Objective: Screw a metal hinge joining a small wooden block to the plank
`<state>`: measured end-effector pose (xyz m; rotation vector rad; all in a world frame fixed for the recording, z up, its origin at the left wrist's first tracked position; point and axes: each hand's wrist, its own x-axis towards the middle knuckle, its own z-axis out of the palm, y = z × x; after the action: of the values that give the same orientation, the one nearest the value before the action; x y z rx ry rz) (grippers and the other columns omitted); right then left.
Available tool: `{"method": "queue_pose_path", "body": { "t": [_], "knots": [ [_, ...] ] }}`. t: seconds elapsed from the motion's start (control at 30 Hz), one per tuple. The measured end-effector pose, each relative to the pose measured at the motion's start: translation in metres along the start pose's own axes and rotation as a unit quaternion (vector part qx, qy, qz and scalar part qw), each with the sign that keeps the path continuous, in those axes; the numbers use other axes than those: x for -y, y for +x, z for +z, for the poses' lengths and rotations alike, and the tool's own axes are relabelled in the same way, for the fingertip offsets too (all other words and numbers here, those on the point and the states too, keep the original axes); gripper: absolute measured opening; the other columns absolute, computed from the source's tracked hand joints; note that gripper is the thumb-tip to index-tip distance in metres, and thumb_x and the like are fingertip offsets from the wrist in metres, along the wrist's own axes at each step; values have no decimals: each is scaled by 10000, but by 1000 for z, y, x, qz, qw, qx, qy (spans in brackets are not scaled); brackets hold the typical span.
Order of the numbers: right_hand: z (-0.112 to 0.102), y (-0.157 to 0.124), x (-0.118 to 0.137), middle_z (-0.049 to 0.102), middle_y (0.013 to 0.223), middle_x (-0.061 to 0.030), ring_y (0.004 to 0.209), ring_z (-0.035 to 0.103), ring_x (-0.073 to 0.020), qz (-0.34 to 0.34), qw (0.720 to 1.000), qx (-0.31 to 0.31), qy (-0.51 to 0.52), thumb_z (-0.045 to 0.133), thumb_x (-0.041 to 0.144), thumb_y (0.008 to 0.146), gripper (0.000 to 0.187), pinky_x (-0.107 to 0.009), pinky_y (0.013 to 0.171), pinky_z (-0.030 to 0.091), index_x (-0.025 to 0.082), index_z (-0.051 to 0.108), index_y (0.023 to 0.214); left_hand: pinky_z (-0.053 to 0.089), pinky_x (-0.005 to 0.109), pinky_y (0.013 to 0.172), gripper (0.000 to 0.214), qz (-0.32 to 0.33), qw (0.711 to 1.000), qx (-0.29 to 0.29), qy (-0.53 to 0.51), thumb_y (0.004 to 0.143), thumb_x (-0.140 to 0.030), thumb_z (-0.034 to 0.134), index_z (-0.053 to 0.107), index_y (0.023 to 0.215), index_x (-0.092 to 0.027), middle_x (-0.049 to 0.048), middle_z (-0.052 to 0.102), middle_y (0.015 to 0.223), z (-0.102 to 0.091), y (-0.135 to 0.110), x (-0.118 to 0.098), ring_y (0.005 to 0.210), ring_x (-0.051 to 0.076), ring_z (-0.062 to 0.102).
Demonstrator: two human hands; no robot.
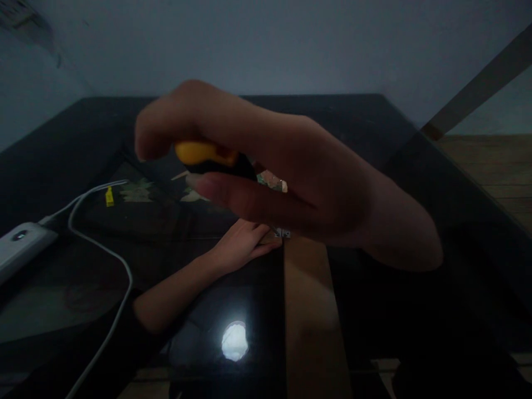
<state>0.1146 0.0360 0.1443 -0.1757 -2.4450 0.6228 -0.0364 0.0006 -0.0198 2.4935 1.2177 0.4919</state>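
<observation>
My right hand (266, 166) is raised close to the camera, fingers wrapped round a yellow and black handle (208, 154), likely a screwdriver; its tip is hidden behind the hand. Lower down my left hand (243, 244) lies on the dark glass table (83, 266), fingers pressed together at the far end of a wooden slat (310, 310). A small metal piece (282, 233) sits at that end of the slat, right by the left fingertips.
A white power strip (20, 244) lies at the left with its white cable (112, 260) curving across the glass. A small yellow tag (109, 196) lies farther back. A lamp reflection (235, 341) shines on the glass. Wooden floor shows at the right.
</observation>
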Motion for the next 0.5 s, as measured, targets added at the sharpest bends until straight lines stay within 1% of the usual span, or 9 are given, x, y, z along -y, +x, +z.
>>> {"method": "queue_pose_path", "body": {
  "t": [0.07,0.17,0.2,0.23,0.27,0.3,0.37,0.4,0.5],
  "knots": [
    [11,-5,-19,623,1086,67,1127,551,-107,-4,999,-31,23,-192,464,840,904,-230,849,478,201,652,1025,471,459,985,383,-1,1000,-2,0,920,-460,492,639,1122,-169,124,649,1129,0,-1,0,1118,289,580],
    [23,-5,-32,643,949,60,937,623,-76,9,996,-82,-14,-38,505,921,760,-218,836,501,206,659,956,482,446,968,361,4,1000,4,-11,923,-442,492,641,1104,-167,117,659,1094,0,0,1,1077,277,601],
    [24,-3,-28,650,944,35,919,630,-102,90,994,-57,-33,63,524,943,683,-245,864,513,200,664,935,485,448,964,357,6,1000,3,-15,920,-439,499,639,1102,-165,118,657,1095,0,1,0,1070,277,604],
    [22,0,-22,643,883,25,861,630,-104,151,986,-61,-46,98,543,946,659,-243,838,520,216,666,876,486,453,962,357,9,1000,1,-19,916,-437,507,634,1108,-165,120,653,1106,-1,1,0,1071,279,602],
    [18,3,-13,634,901,12,846,621,-105,174,981,-51,-68,55,551,939,695,-252,824,517,214,662,893,486,457,962,359,11,1000,-1,-22,912,-434,513,628,1122,-167,120,648,1122,-1,2,-1,1079,281,598],
    [14,5,-4,621,936,10,842,610,-100,167,981,-49,-79,-42,549,912,778,-264,825,514,194,651,930,484,459,967,364,14,1000,-2,-25,910,-429,517,618,1146,-171,120,641,1141,-2,2,-1,1092,282,592],
    [5,9,8,591,1012,51,938,592,-102,79,992,-81,-63,-185,501,850,886,-265,842,492,194,630,1013,474,466,985,382,18,999,-4,-26,909,-414,522,591,1205,-183,117,629,1180,-2,2,-2,1129,284,573],
    [2,9,11,587,1036,58,999,578,-112,33,995,-70,-58,-224,481,820,920,-270,833,487,200,623,1043,468,472,994,391,19,999,-6,-26,909,-408,525,578,1229,-189,117,622,1199,-2,2,-2,1148,287,563],
    [-6,5,4,578,1103,48,1134,527,-138,-30,997,-18,-63,-201,472,824,888,-277,852,485,212,598,1112,458,486,1008,411,20,999,-21,-22,905,-408,538,568,1255,-195,127,603,1237,-1,1,-1,1179,298,541]
  ]
}}
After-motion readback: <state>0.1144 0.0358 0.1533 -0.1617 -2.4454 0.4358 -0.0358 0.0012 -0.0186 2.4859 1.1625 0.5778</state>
